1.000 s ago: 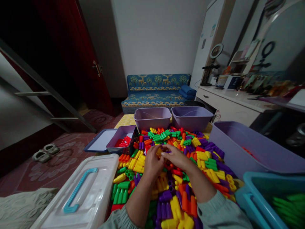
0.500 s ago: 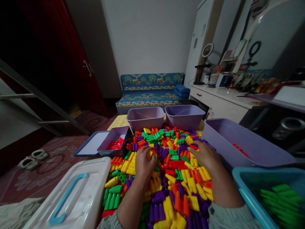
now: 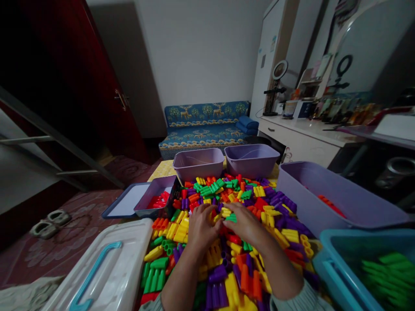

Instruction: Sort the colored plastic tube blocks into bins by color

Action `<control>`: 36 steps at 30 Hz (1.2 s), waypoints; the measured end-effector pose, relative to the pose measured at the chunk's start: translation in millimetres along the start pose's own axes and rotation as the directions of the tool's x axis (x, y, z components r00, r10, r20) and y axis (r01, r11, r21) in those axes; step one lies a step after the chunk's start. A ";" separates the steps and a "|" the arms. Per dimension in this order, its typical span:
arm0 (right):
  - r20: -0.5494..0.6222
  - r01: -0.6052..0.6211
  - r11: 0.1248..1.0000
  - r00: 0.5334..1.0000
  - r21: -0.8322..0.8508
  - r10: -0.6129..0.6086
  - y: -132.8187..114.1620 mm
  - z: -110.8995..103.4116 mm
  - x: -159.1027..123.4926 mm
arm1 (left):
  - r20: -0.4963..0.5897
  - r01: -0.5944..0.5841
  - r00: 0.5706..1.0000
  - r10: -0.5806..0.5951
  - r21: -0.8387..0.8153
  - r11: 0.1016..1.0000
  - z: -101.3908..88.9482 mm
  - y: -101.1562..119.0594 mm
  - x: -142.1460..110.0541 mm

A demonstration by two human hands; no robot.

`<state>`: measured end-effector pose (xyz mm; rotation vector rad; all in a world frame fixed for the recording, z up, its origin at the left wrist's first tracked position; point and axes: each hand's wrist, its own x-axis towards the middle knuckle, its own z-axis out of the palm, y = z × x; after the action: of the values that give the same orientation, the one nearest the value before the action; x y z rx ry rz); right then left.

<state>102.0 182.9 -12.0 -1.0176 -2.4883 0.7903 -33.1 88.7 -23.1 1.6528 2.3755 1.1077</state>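
My left hand [image 3: 202, 224] is curled over the middle of a heap of coloured plastic tube blocks, its fingers closed round a yellow block [image 3: 216, 218] that is partly hidden. Close beside it, my right hand [image 3: 243, 222] pinches another yellow block [image 3: 226, 212] at its fingertips. The two hands nearly touch at the thumbs. Just under the right fingers lies a green block [image 3: 232, 217]. Red, orange, purple, yellow and green blocks surround both hands, such as a purple block [image 3: 216, 294] nearer to me.
Two purple bins [image 3: 198, 166] stand behind the heap, and a long purple bin [image 3: 324, 196] is at right with red pieces inside. A blue bin [image 3: 343, 255] holds green blocks. At left are a white lidded box [image 3: 106, 259] and a small box [image 3: 142, 203] with red pieces.
My right hand moved out to the right side of the heap, then came back to the middle with a yellow block. My left hand stayed near the centre, holding its yellow block.
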 end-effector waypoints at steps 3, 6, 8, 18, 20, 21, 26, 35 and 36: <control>-0.038 0.046 0.997 0.998 0.055 -0.044 -14.1 13.5 0.2 | -0.001 -0.014 1.000 0.014 -0.058 0.998 0.7 -2.2 1.2; -0.061 0.044 0.985 0.998 0.168 -0.035 -20.6 18.4 2.3 | -0.009 -0.017 1.000 0.016 -0.161 0.987 2.6 -5.7 3.1; -0.063 0.025 0.954 0.998 0.299 -0.006 -20.6 17.9 4.8 | -0.027 -0.017 1.000 0.011 -0.232 0.972 4.3 -7.3 4.2; -0.075 -0.109 0.698 0.971 0.708 0.227 -9.7 17.2 13.3 | -0.137 0.003 0.988 -0.072 -0.449 0.894 5.6 -3.7 5.4; -0.101 -0.094 0.691 0.966 0.717 0.236 -11.0 16.8 12.5 | -0.130 -0.002 0.989 -0.065 -0.457 0.889 5.6 -3.1 5.1; -0.113 -0.085 0.695 0.966 0.714 0.234 -11.7 16.2 12.0 | -0.121 -0.002 0.991 -0.060 -0.458 0.889 5.8 -3.0 5.0; -0.152 -0.079 0.708 0.954 0.702 0.257 -14.3 11.7 9.2 | -0.080 0.004 0.996 -0.047 -0.477 0.879 5.9 -2.4 5.0; -0.074 -0.070 0.608 0.975 0.791 0.208 -19.3 12.3 7.8 | -0.126 0.068 0.973 -0.193 -0.642 0.764 2.3 -0.3 6.0; -0.077 -0.064 0.611 0.977 0.789 0.201 -20.1 12.2 7.2 | -0.134 0.064 0.971 -0.199 -0.656 0.752 2.8 -0.1 5.9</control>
<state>80.3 171.8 -8.7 -0.8617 -1.6068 1.5846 -34.5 95.1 -23.1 1.1458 1.8064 1.8571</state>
